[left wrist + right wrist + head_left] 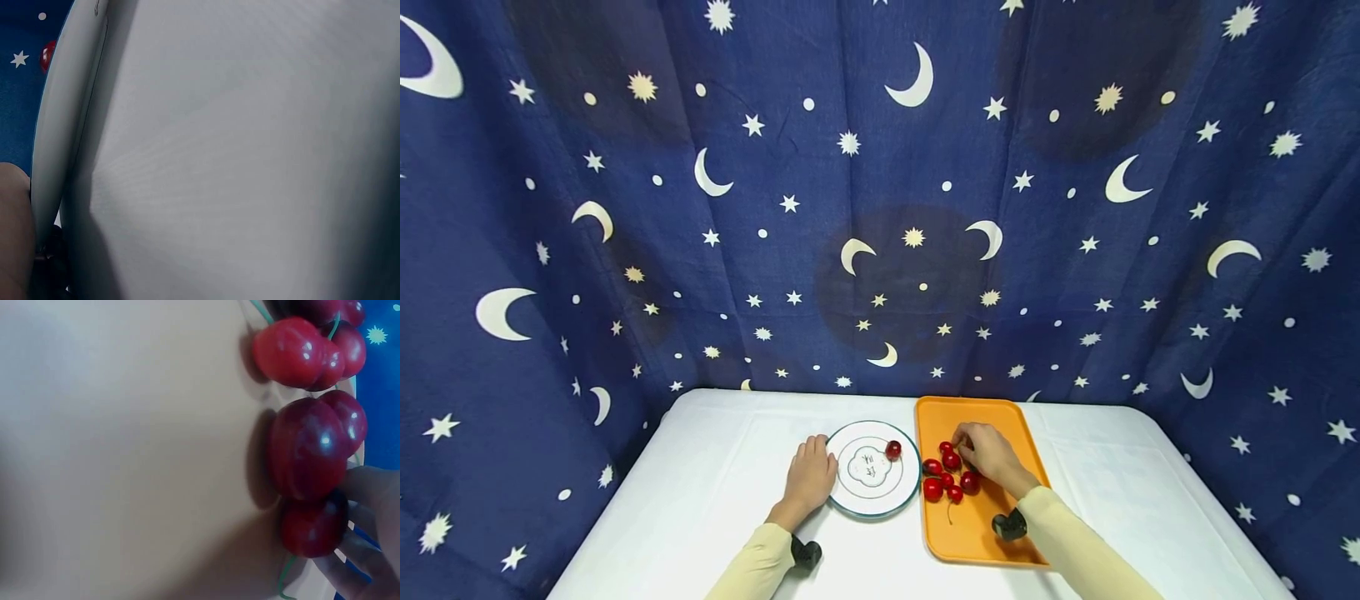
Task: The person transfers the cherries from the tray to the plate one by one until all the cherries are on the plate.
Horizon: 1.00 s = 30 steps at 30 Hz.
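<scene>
At its left edge, a white plate (887, 496) with a teal rim is held by my left hand (811, 471). One cherry (892, 450) lies on the plate's right part. In the left wrist view, the plate's rim (53, 144) stands beside part of the hand (14, 231). My right hand (988, 452) reaches down over the orange tray (977, 533), fingers bent. The right wrist view has its fingers around a dark red cherry (312, 528) with a green stem, which the hand hides from the head camera. Several more cherries (932, 489) cluster on the tray's left side.
A white cloth covers the table (700, 500). The tray's raised left edge (922, 525) runs close to the plate's right rim. Behind and at both sides hangs a dark blue curtain (805, 267) with moons and stars.
</scene>
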Tool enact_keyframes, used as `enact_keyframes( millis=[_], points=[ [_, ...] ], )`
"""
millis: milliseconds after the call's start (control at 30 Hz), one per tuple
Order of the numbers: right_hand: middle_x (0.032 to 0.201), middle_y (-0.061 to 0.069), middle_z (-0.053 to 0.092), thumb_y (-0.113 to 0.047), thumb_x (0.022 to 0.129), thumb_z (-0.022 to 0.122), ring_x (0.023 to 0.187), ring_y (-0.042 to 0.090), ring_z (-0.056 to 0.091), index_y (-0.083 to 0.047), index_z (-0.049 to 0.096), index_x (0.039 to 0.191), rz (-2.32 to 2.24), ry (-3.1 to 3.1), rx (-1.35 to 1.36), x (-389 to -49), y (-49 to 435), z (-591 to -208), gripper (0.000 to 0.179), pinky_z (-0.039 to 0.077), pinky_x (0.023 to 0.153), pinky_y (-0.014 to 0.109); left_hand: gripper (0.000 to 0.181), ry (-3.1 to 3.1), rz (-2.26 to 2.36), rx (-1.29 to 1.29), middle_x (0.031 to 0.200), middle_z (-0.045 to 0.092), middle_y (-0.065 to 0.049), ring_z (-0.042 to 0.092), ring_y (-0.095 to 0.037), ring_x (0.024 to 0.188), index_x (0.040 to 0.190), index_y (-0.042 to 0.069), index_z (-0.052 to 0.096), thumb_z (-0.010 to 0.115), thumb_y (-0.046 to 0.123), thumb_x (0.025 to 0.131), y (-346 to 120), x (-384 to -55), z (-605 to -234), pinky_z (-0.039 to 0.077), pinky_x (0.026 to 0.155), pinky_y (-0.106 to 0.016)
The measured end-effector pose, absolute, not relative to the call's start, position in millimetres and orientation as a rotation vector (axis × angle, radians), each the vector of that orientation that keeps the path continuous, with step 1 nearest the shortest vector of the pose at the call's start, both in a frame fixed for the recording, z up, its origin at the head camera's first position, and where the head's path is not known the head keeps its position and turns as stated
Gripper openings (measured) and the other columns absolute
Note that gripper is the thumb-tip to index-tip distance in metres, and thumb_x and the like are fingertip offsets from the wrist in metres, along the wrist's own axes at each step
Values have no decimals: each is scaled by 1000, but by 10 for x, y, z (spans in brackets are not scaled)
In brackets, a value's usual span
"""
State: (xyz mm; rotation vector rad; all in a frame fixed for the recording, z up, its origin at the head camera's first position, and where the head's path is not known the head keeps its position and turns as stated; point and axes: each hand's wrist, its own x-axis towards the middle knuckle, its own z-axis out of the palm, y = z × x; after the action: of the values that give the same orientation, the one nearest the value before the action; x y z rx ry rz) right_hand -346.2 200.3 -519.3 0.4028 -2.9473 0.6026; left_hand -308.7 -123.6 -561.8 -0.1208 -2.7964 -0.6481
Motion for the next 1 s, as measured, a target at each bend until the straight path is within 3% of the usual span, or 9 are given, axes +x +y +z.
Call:
enact_keyframes(
  millis=[267, 667, 1000],
  points=[
    [90, 1, 77, -16, 92, 75, 78, 14, 62, -14, 80, 97, 560, -2961, 416, -3471, 1980, -5149, 8, 60, 83, 41, 32, -2784, -660, -125, 116, 58, -18, 53, -29, 100, 127, -4, 54, 50, 16, 102, -1234, -3096, -5631, 47, 90, -46],
    [93, 1, 78, -22, 91, 76, 78, 12, 65, -17, 83, 98, 506, -2874, 463, -3499, 1979, -5110, 12, 59, 71, 35, 32, -2792, -665, -120, 115, 57, -17, 52, -29, 99, 127, -3, 54, 50, 16, 102, -1228, -3106, -5649, 47, 89, -45],
    [98, 0, 79, -26, 93, 73, 93, 22, 73, -20, 83, 100, 479, -2781, 524, -3495, 1945, -5090, 13, 61, 83, 46, 31, -2783, -647, -117, 113, 58, -17, 53, -29, 98, 125, -3, 54, 50, 16, 101, -1229, -3112, -5667, 47, 89, -45]
  ],
)
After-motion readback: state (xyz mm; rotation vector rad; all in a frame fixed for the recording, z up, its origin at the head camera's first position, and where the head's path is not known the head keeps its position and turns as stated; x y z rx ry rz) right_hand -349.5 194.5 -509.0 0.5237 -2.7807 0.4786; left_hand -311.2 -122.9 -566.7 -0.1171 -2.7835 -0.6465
